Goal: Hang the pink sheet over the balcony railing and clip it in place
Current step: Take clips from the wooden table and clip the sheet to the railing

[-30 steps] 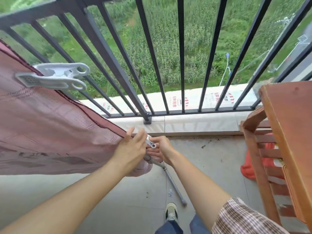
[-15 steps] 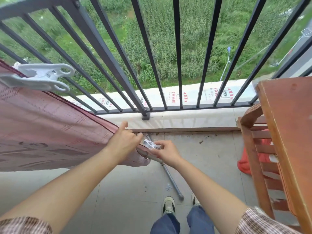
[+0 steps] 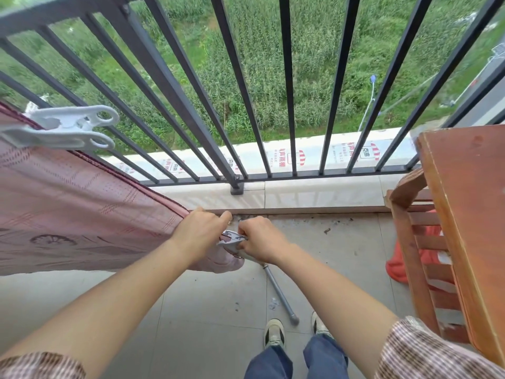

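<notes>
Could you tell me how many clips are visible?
2: large white plastic clip on the pink sheet, upper left; small grey clip in the right hand. Others may be hidden.

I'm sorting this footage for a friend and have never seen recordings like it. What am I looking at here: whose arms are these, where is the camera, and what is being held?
There is no machine here. A person wears a wide-angle camera on the head, so the single view looks forward and down at their own arms. The wide lens is why the bars of the balcony railing seem to fan out. The pink sheet hangs at the left, with a large white clip on its upper edge. The left hand grips the sheet's lower corner. The right hand pinches a small pale clip right beside that corner. A metal pole lies on the tiled floor near the person's shoes. At the right stands a wooden table with something orange-red behind its slats.
</notes>
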Tool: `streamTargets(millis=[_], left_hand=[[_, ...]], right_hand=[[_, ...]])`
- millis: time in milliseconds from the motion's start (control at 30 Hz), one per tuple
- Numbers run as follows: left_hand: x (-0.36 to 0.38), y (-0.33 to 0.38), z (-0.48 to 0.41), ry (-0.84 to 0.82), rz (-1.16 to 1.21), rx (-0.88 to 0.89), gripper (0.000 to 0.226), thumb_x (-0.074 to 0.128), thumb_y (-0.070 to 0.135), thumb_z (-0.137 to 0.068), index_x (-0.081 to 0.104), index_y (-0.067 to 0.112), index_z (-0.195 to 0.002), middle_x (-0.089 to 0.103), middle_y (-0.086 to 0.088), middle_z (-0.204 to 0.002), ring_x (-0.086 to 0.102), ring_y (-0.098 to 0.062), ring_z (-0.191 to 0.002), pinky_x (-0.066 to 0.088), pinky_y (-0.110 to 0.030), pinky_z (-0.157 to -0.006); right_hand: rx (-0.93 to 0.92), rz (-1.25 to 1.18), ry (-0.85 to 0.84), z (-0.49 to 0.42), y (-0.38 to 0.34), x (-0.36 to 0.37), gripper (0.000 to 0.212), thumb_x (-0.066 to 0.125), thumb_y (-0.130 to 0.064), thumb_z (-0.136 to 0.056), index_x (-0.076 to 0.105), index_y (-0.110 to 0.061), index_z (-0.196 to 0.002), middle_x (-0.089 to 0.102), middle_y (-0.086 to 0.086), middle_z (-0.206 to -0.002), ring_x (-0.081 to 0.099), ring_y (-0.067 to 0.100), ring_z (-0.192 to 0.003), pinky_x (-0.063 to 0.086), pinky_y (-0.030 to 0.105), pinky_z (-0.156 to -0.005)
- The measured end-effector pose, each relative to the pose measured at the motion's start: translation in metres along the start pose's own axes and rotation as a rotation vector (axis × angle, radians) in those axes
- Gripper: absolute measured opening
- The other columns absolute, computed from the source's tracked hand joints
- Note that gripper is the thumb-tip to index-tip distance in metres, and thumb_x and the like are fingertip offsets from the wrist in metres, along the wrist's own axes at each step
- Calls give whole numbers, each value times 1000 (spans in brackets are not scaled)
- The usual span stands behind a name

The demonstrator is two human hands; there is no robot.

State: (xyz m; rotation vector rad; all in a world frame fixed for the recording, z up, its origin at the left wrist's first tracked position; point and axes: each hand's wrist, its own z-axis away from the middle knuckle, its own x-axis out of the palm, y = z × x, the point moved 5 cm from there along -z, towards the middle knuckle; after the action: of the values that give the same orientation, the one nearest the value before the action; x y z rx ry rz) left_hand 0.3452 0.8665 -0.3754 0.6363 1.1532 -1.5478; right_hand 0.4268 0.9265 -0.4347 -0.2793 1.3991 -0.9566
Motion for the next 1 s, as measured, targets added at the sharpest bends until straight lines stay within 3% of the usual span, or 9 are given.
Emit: streamTargets(millis=[100, 200, 400, 533, 700, 833, 1000], left_hand=[[0, -1, -1, -10, -14, -8, 22, 53, 18, -86, 41, 16, -104, 69, -2, -87, 65, -28, -84, 25, -29, -66], [-1, -1, 0, -34, -7, -10, 19, 50, 14, -87, 40, 16, -102, 68, -3, -89, 64, -30, -85, 25, -30, -65], [-6, -1, 1, -66, 35, -46, 22, 46, 7, -87, 41, 13, -108, 68, -7, -97, 62, -33, -90, 27, -30, -66], [-6, 0, 2, -33, 75, -61, 28, 46, 4, -85, 40, 13, -110, 68, -9, -96, 62, -33, -91, 27, -31, -66], [-3, 7, 5, 85, 88, 13, 34, 50, 3, -81, 42, 16, -111, 65, -1, -101, 56, -26, -100, 29, -30, -69], [-4, 32, 4, 196, 258, 48, 23, 48, 9, -85, 49, 16, -107, 59, -2, -109, 51, -25, -105, 37, -32, -78], [-8, 115, -14, 158, 431, 130, 28, 43, 11, -86, 49, 13, -114, 54, -5, -117, 46, -27, -110, 39, -35, -79]], right_hand=[[19, -17, -35, -8, -6, 4, 12, 62, -21, -77, 58, -10, -74, 65, 16, -87, 57, 34, -86, 28, 30, -61], [44, -42, -57, -13, -7, 12, 18, 66, -20, -75, 49, -16, -69, 64, 15, -86, 56, 32, -84, 27, 29, -61], [118, -284, 37, -15, 7, 28, 11, 73, -22, -68, 66, -26, -76, 55, -5, -80, 52, 17, -80, 34, 25, -66], [182, -371, 109, -11, 19, 37, 27, 79, -36, -60, 59, -29, -77, 54, -8, -86, 50, 11, -81, 41, 29, -70], [327, -422, 198, 20, 35, 37, 60, 80, -52, -55, 63, -22, -104, 56, -9, -95, 53, 11, -87, 45, 27, -75], [460, -369, 249, 62, 63, 31, 51, 78, -44, -69, 62, -19, -109, 61, -4, -109, 57, 15, -99, 41, 25, -78], [689, -324, 365, 152, 107, 13, 42, 69, -39, -79, 63, -15, -113, 64, 2, -116, 59, 21, -104, 45, 30, -88]])
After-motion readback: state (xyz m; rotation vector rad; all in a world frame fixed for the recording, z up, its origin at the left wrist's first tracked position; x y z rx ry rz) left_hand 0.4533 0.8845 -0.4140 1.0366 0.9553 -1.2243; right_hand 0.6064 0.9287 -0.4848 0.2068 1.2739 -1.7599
